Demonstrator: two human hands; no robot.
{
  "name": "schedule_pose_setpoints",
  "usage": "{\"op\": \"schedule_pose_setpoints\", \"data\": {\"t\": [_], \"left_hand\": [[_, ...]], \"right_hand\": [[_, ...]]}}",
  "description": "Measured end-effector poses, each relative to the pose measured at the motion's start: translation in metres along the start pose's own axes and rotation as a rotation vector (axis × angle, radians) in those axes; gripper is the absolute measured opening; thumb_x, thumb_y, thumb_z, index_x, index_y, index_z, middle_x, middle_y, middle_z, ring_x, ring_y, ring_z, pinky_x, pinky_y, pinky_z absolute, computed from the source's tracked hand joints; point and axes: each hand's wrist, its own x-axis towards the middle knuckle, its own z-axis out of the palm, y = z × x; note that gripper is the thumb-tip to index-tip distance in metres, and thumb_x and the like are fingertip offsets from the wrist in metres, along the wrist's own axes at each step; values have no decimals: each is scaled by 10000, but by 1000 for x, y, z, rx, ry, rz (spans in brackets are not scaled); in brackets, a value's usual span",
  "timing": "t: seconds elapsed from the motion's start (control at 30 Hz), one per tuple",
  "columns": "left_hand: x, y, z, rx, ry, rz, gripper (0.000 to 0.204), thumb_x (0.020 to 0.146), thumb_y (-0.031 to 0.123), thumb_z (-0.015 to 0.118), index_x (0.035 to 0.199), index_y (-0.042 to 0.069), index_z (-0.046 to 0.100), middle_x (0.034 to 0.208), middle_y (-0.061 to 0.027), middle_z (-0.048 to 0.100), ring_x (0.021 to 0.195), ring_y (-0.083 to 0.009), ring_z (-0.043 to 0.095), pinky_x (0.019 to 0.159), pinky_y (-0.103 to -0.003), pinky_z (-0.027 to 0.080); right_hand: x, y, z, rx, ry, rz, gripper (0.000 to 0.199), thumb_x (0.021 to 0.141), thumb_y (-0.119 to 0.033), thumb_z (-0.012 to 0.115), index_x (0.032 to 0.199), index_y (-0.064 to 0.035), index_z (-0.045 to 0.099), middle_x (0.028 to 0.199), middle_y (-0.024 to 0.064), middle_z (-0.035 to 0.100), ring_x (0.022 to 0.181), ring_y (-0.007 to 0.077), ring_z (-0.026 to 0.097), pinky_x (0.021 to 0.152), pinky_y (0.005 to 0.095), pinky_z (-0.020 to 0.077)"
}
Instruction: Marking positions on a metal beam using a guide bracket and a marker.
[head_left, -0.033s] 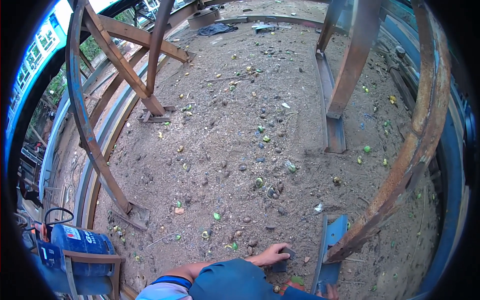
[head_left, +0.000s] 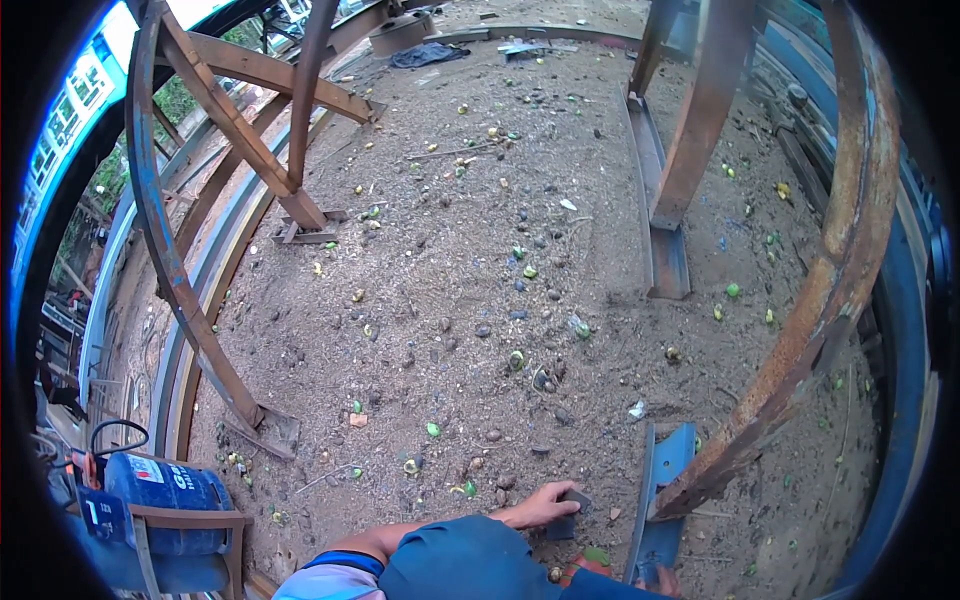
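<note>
My left hand (head_left: 545,507) reaches across low in the picture, its fingers closed on a small dark flat piece (head_left: 574,499). Just under those fingers, another part of a dark plate (head_left: 560,527) shows; whether it is the same piece, I cannot tell. Of my right hand (head_left: 662,582), only a little shows at the lower edge, beside the near end of a blue-painted steel channel (head_left: 658,540). Its grip is hidden. A rusty curved beam (head_left: 770,430) comes down onto that channel. My bent knee (head_left: 470,562), in blue cloth, fills the lower middle.
A blue cylinder (head_left: 165,505) stands in a metal frame at the lower left. Rusty steel legs (head_left: 215,350) rise on the left, and a slanted post (head_left: 690,150) stands on a second channel (head_left: 665,262) at the right. Fallen fruit and stones dot the sandy ground (head_left: 420,290).
</note>
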Motion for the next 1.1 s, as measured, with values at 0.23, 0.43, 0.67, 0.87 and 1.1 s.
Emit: {"op": "schedule_pose_setpoints", "data": {"t": [0.23, 0.43, 0.67, 0.87, 1.1], "left_hand": [[-4, 41, -18, -62, 121, -89, 196, 946, 110, 688, 1125, 38, 656, 951, -16, 678, 863, -106, 638, 756, -276, 529], [8, 23, 10, -106, 63, -126, 146, 969, 77, 652, 1107, 35, 633, 897, -15, 689, 713, -75, 604, 618, -220, 468], [-4, 14, 15, -35, 36, -166, 149, 980, 112, 670, 1104, 37, 636, 876, -13, 690, 716, -77, 602, 637, -228, 472], [-3, 20, 12, -52, 34, -166, 156, 982, 114, 671, 1110, 34, 632, 879, -19, 692, 722, -78, 601, 641, -231, 472], [0, 19, 10, -67, 40, -214, 160, 984, 114, 669, 1113, 28, 630, 883, -17, 693, 720, -76, 599, 638, -226, 469]], "right_hand": [[9, -133, -51, 1022, -100, 1338, 595, 895, -246, 602, 1456, -63, 523, 1032, 88, 690, 677, 150, 608, 548, 296, 481], [36, -168, -69, 1647, 100, 1240, 714, 936, -389, 531, 1570, -107, 364, 1029, 163, 629, 681, 200, 544, 608, 310, 481], [63, -119, -21, 1512, 173, 1251, 579, 976, -493, 472, 1352, -57, 520, 895, 157, 629, 587, 181, 498, 530, 313, 376], [93, -104, 9, 1440, 146, 1367, 534, 1001, -520, 455, 1242, -55, 559, 823, 126, 630, 544, 155, 481, 500, 296, 357], [98, -105, 17, 815, -46, 1239, 468, 1015, -439, 579, 1169, 3, 582, 733, 91, 662, 493, 116, 545, 448, 275, 396]]}}
